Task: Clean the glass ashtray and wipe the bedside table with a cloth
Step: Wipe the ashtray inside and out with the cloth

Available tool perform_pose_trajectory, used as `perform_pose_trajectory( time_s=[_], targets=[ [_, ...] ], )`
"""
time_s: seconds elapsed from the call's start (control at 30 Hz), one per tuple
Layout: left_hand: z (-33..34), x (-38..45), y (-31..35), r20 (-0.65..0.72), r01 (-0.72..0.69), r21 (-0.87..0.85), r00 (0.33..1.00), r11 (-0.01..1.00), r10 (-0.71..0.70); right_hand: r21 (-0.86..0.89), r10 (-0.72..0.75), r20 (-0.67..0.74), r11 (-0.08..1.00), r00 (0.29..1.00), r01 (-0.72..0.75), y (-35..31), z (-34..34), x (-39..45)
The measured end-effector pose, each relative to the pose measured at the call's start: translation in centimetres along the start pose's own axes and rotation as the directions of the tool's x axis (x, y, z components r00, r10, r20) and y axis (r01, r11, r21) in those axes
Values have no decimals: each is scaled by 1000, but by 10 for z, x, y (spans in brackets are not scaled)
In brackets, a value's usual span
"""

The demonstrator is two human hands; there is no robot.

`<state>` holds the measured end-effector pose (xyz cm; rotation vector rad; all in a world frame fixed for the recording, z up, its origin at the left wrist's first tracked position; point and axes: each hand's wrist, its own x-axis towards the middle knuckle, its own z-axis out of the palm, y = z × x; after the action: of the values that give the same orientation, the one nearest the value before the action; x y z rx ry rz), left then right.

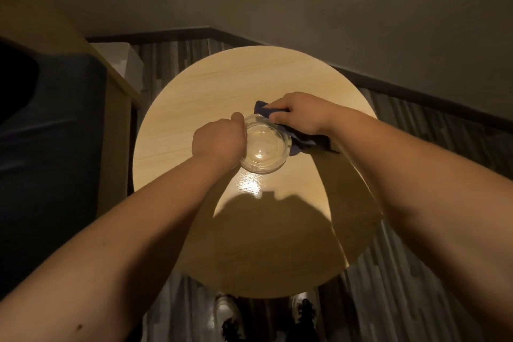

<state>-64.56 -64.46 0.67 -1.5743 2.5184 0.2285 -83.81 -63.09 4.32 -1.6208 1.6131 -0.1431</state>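
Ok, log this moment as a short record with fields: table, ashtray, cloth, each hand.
table: round, light wood, a glare patch near its middle
ashtray: clear glass, upright, looks empty
cloth: dark blue, bunched beside the ashtray's right edge
left hand: grips the ashtray's left rim
right hand: holds the cloth against the ashtray's right side
floor: striped, around the table

The left hand [219, 139] covers the near-left rim of the glass ashtray [263, 147], so its fingers under the glass cannot be seen. The right hand [302, 114] hides the middle of the dark cloth [302, 141], leaving only its ends showing. Below both hands, shoes [226, 311] are half hidden by the bench [194, 108] and cut off by the bottom edge.
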Motion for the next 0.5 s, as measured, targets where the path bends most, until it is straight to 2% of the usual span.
perform_pose_trajectory(
  time_s=[0.07,0.17,0.27,0.4,0.43,0.5],
  targets=[
    [0,-1,2,8,29,-10,1000,1000,-29,136,24,-64,991,998,-15,2,8,-9],
    [1,-2,5,6,77,-50,997,996,-76,250,90,-209,968,974,-36,9,27,-33],
    [4,-4,8,-18,138,-92,990,986,-141,417,248,-360,905,899,-82,7,65,-64],
    [5,-9,13,-31,153,-78,987,985,-156,663,576,-345,709,741,-242,-12,107,-62],
    [4,-9,13,-24,158,-77,987,984,-161,697,618,-331,670,713,-257,-14,108,-59],
    [4,-9,14,-1,161,-83,987,983,-162,685,610,-335,681,718,-259,-13,106,-57]
  ],
)
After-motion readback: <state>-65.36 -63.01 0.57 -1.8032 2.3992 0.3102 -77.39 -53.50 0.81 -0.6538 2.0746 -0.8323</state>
